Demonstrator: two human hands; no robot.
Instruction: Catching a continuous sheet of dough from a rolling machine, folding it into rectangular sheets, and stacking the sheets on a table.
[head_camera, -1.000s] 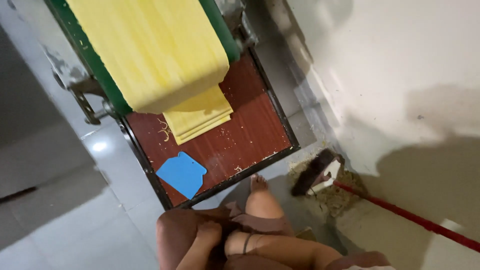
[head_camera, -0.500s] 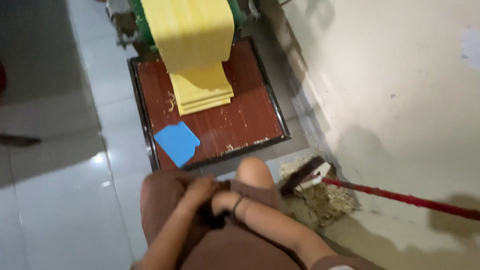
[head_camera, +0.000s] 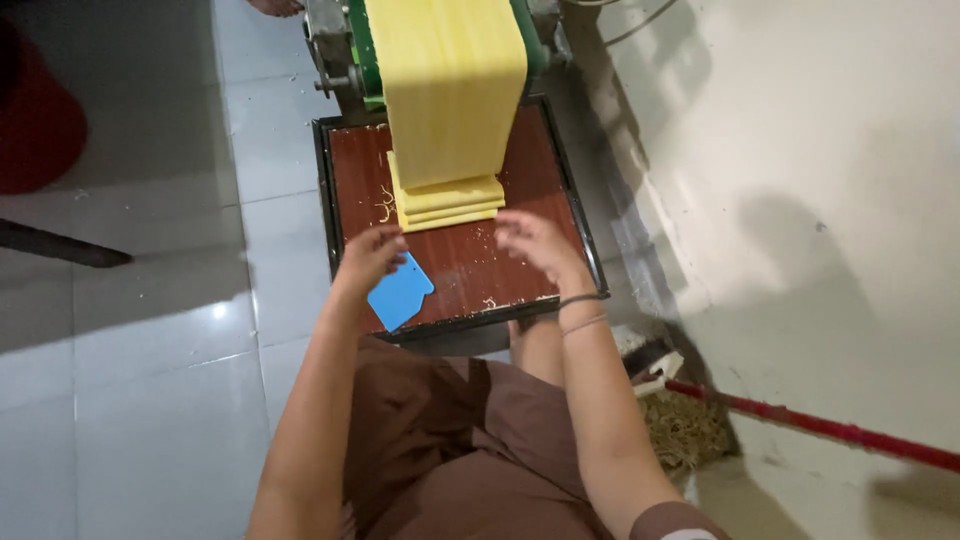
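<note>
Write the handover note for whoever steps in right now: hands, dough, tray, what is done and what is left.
Left hand: open, empty, above the blue scraper.
Right hand: open, empty, just short of the folded dough stack.
Yellow dough sheet hangs from the green-framed machine onto the stack on the brown tray.
Done: several folds stacked.
Left: sheet uncut, joined to stack; crumbs on tray.

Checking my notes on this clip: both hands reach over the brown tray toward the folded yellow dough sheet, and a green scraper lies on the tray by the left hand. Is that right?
Not quite: the scraper is blue, not green, as the head view shows. The rest holds: both the left hand and the right hand reach over the brown tray toward the folded yellow dough sheet, and the scraper lies on the tray by the left hand.
</note>
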